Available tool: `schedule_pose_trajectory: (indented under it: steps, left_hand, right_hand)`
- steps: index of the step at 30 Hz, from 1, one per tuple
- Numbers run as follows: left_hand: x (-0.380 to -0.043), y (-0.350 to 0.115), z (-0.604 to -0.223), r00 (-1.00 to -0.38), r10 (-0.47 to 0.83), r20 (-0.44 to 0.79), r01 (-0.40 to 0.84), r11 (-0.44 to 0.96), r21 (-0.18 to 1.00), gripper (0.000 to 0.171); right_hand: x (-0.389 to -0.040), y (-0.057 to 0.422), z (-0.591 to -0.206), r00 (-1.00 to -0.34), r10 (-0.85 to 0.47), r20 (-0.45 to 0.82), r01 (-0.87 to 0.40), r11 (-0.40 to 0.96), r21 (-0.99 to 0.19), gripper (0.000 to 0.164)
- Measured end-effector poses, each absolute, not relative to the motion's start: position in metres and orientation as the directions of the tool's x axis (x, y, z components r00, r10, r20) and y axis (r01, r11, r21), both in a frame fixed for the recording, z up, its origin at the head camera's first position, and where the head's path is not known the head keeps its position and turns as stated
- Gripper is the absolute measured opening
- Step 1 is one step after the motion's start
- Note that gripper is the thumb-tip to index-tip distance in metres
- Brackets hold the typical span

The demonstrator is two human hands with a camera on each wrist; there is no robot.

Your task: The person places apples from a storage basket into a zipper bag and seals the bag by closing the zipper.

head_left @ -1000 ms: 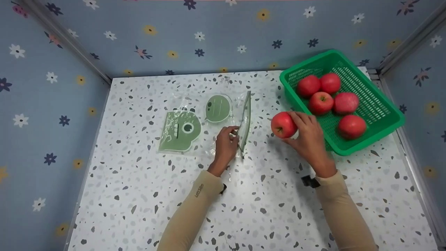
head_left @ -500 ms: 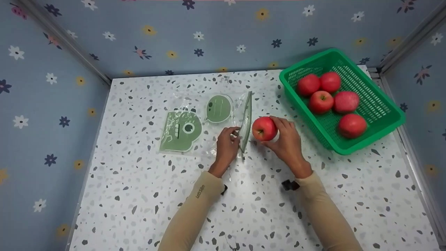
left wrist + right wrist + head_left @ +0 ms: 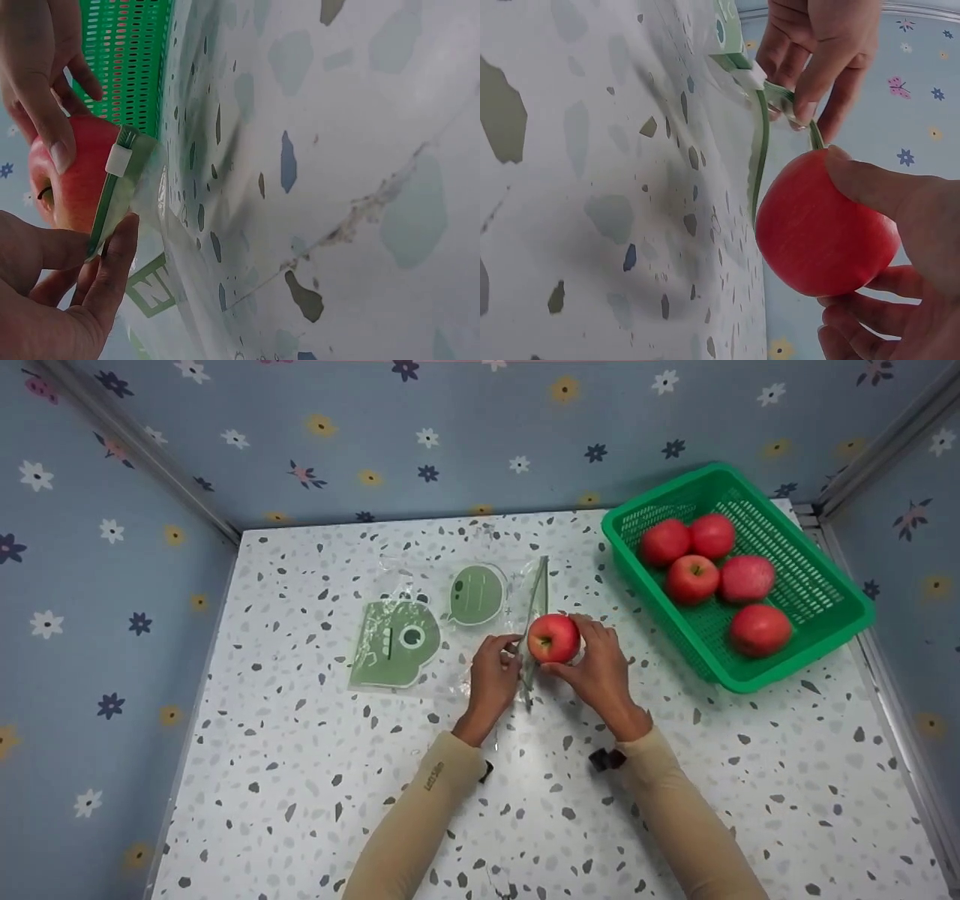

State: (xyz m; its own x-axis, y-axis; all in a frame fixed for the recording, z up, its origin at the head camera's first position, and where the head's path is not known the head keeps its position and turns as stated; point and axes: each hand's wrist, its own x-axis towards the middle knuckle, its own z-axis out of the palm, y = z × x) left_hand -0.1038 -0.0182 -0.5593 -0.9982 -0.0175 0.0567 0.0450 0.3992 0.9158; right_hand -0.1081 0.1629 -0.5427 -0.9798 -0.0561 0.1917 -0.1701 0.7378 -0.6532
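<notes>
My right hand [image 3: 600, 671] grips a red apple [image 3: 554, 638], thumb on one side and fingers on the other. The apple is at the mouth of a clear zip bag [image 3: 480, 656] printed with green cartoon shapes, which lies flat on the table. With thumb and fingers my left hand [image 3: 493, 679] pinches the green zip edge of the bag. A white slider [image 3: 118, 160] sits on that zip edge in the left wrist view. In the right wrist view the zip strip [image 3: 761, 150] bows apart beside the apple, raised off the table.
A green plastic basket [image 3: 675, 634] stands at the back right, with several red apples [image 3: 692, 580] inside. Flower-patterned panels [image 3: 480, 442] rise behind and on both sides of the speckled white table [image 3: 300, 810].
My right hand has carried the apple left, from beside the basket to the bag's mouth. The left hand keeps its pinch on the bag, which has shifted slightly right.
</notes>
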Motion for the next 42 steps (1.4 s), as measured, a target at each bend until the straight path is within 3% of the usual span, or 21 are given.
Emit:
schedule_pose_trajectory:
  steps: [27,33,42]
  left_hand:
    - [-0.098,-0.013,-0.555,-0.993,0.011,0.114,0.107,0.449,0.887,0.025]
    - [-0.097,-0.013,-0.555,-0.992,0.022,0.124,0.12,0.466,0.876,0.026]
    - [-0.096,-0.012,-0.553,-0.994,0.044,0.096,0.106,0.482,0.87,0.028]
  right_hand:
    - [-0.123,0.141,-0.567,-1.0,-0.023,0.021,-0.031,0.702,-0.712,0.079]
    - [-0.122,0.145,-0.571,-0.997,-0.078,0.014,-0.063,0.685,-0.726,0.089]
    - [-0.125,0.148,-0.571,-0.992,-0.112,0.059,-0.125,0.788,-0.603,0.084]
